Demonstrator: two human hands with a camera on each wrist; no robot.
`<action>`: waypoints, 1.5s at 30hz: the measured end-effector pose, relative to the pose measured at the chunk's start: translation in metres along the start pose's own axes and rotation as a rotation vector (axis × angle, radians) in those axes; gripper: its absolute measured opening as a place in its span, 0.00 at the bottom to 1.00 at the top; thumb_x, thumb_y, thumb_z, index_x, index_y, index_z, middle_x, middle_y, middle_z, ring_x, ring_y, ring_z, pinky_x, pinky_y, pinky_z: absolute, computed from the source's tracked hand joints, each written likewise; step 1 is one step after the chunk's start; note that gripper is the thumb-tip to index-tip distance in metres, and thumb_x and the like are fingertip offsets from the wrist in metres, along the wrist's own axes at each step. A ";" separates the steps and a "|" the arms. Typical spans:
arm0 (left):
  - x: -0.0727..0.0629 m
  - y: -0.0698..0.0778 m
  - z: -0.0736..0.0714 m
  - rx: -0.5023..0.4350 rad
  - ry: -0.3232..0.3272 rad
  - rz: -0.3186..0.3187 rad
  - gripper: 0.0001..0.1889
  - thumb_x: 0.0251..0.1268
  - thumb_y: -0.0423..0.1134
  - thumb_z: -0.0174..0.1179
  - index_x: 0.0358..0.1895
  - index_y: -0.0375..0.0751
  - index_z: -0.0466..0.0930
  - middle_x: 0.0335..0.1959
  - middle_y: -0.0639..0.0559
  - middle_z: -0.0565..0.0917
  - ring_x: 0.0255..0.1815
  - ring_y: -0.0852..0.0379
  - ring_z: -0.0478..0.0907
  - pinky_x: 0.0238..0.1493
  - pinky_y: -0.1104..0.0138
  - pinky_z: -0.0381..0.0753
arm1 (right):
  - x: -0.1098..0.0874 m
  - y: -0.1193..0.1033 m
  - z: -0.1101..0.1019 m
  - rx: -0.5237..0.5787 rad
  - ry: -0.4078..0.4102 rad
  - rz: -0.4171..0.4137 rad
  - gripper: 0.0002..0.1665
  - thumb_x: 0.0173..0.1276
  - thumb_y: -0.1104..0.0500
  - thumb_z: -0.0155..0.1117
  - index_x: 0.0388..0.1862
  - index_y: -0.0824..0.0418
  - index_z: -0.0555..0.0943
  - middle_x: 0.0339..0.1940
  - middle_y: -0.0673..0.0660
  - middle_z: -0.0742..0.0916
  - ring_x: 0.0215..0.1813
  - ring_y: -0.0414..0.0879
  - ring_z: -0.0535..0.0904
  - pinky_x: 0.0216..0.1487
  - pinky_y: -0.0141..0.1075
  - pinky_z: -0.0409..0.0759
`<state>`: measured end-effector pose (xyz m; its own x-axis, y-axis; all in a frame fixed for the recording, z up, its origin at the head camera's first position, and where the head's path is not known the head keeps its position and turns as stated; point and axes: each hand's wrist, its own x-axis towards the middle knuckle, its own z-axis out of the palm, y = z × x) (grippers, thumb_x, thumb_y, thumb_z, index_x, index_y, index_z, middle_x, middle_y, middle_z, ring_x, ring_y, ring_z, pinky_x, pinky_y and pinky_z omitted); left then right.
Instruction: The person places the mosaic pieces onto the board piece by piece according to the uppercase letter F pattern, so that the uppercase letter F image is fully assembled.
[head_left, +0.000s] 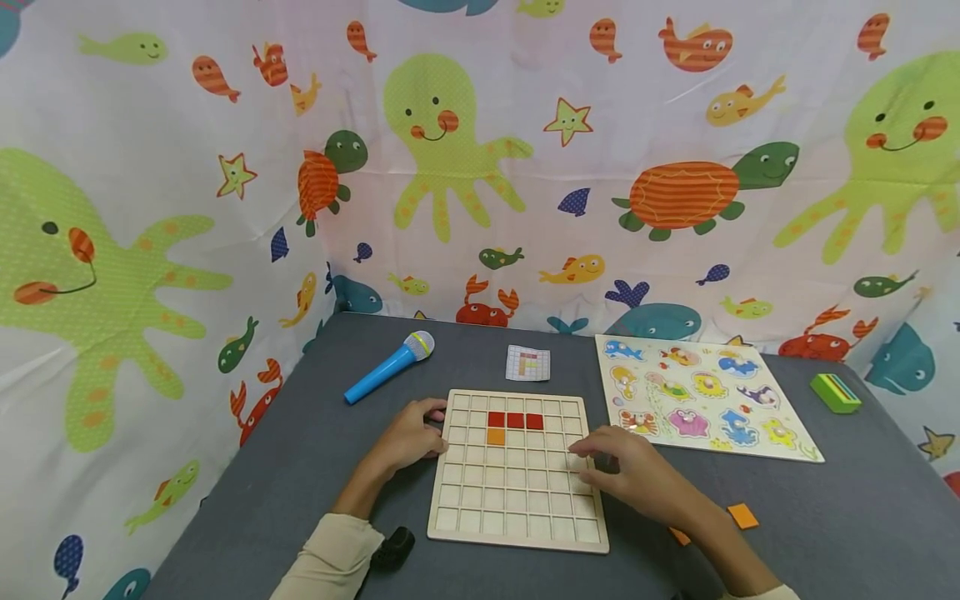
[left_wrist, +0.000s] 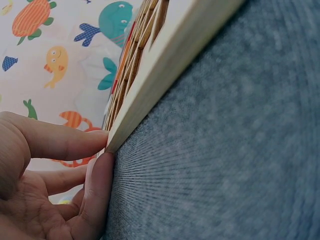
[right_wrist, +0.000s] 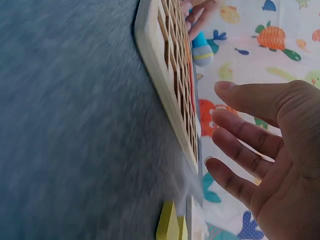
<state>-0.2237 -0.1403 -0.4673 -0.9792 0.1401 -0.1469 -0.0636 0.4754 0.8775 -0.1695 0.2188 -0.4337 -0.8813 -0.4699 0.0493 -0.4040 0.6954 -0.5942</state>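
A wooden grid board [head_left: 517, 500] lies flat on the dark table. Three red square tiles [head_left: 515, 421] sit in a row of its upper part, with an orange square tile [head_left: 496, 436] under the leftmost one. My left hand [head_left: 408, 433] holds the board's left edge; the left wrist view shows a fingertip and the thumb [left_wrist: 100, 175] against the rim. Over the board's right edge hovers my right hand [head_left: 637, 471], fingers loosely bent and nothing between them. In the right wrist view, that hand [right_wrist: 280, 140] is apart from the board.
A small printed grid card [head_left: 528, 364] lies behind the board. Further left is a blue toy microphone [head_left: 386, 372]. On the right are a sea-animal puzzle board [head_left: 708, 400], a green block [head_left: 836, 393] and a loose orange tile [head_left: 742, 516]. Another orange tile [head_left: 680, 537] is partly covered by the right arm.
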 end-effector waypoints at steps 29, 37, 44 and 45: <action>-0.001 0.002 0.000 -0.003 -0.005 -0.016 0.37 0.51 0.23 0.65 0.72 0.34 0.76 0.56 0.41 0.77 0.40 0.53 0.80 0.37 0.63 0.84 | -0.074 0.052 -0.040 -0.009 -0.019 0.231 0.33 0.63 0.47 0.81 0.65 0.53 0.84 0.54 0.47 0.88 0.55 0.48 0.84 0.52 0.41 0.84; 0.000 0.001 0.000 -0.005 -0.009 -0.016 0.38 0.50 0.23 0.65 0.72 0.34 0.76 0.56 0.41 0.77 0.41 0.53 0.80 0.37 0.63 0.85 | -0.083 0.060 -0.047 0.015 -0.050 0.261 0.34 0.60 0.48 0.82 0.65 0.53 0.83 0.54 0.46 0.88 0.58 0.51 0.82 0.57 0.52 0.83; 0.000 0.001 0.000 -0.012 -0.011 -0.016 0.38 0.50 0.23 0.64 0.72 0.34 0.75 0.57 0.41 0.77 0.41 0.53 0.81 0.37 0.62 0.85 | -0.088 0.068 -0.052 0.007 -0.081 0.289 0.37 0.58 0.46 0.83 0.67 0.51 0.82 0.58 0.49 0.87 0.60 0.51 0.78 0.57 0.57 0.81; 0.000 0.001 0.000 -0.012 -0.012 -0.018 0.38 0.50 0.23 0.64 0.73 0.34 0.75 0.57 0.41 0.77 0.41 0.53 0.80 0.38 0.62 0.85 | -0.089 0.069 -0.053 0.005 -0.085 0.282 0.37 0.59 0.46 0.83 0.67 0.51 0.82 0.58 0.49 0.87 0.59 0.51 0.78 0.57 0.56 0.81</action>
<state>-0.2241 -0.1401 -0.4666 -0.9754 0.1423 -0.1683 -0.0835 0.4679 0.8798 -0.1315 0.3376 -0.4366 -0.9348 -0.3025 -0.1861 -0.1444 0.8025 -0.5789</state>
